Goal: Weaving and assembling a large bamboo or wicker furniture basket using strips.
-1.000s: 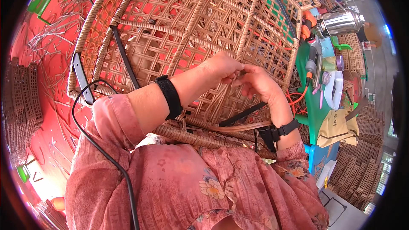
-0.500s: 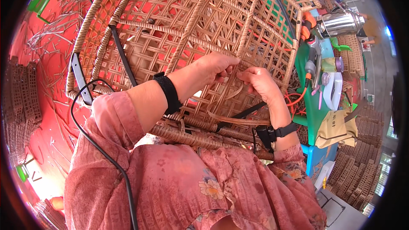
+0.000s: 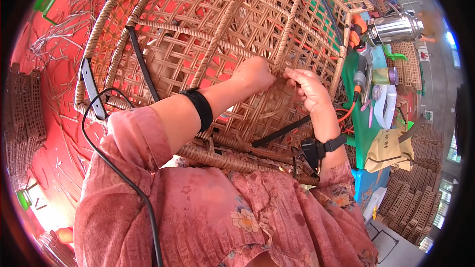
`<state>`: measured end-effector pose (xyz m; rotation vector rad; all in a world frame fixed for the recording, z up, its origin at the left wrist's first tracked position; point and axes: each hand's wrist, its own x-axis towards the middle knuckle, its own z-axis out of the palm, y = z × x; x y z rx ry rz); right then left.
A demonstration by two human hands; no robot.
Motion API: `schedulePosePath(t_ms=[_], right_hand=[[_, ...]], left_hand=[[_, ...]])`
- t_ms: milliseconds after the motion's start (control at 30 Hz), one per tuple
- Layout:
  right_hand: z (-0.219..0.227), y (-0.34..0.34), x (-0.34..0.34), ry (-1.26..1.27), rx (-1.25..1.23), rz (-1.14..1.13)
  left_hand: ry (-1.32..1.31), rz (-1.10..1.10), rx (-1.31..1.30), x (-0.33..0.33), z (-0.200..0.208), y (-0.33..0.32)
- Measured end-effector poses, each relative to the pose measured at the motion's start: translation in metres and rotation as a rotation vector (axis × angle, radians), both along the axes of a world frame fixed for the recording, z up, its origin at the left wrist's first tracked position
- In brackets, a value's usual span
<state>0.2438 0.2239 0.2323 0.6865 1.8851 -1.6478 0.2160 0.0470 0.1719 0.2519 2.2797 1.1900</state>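
A large woven rattan frame [image 3: 217, 44] lies before me, with an open lattice and strip-wrapped ribs. My left hand [image 3: 253, 75] is closed against the lattice beside a wrapped rib [image 3: 287, 27], the back of the hand upward and its fingertips mostly hidden. Just to its right, my right hand [image 3: 309, 86] pinches a thin rattan strip with thumb and forefinger, the other fingers curled. The two hands nearly meet at the rib, and the strip seems to run between them. A loose rattan strip [image 3: 232, 141] curves across the near part of the frame.
Black metal bars [image 3: 141, 62] cross the frame, and a black cable [image 3: 126, 184] runs over my left arm. On the right, a green surface [image 3: 354, 99] carries a power drill [image 3: 363, 69], a steel flask [image 3: 396, 28] and a yellowish bag [image 3: 391, 151]. Cut strips litter the red floor [image 3: 59, 89].
My left hand has turned over into a closed grip, hiding its fingertips. My right hand has shifted slightly right and up. The loose strip near my lap has been drawn in leftward.
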Motion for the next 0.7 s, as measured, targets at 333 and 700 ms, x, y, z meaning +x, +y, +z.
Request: schedulePosePath(t_ms=[333, 700], right_hand=[[0.020, -0.018, 0.012, 0.164, 0.118, 0.196], [0.145, -0.035, 0.052, 0.728, 0.134, 1.005]], left_hand=[[-0.465, 0.076, 0.308, -0.020, 0.021, -0.008], [-0.312, -0.117, 0.304, -0.021, 0.000, -0.006]])
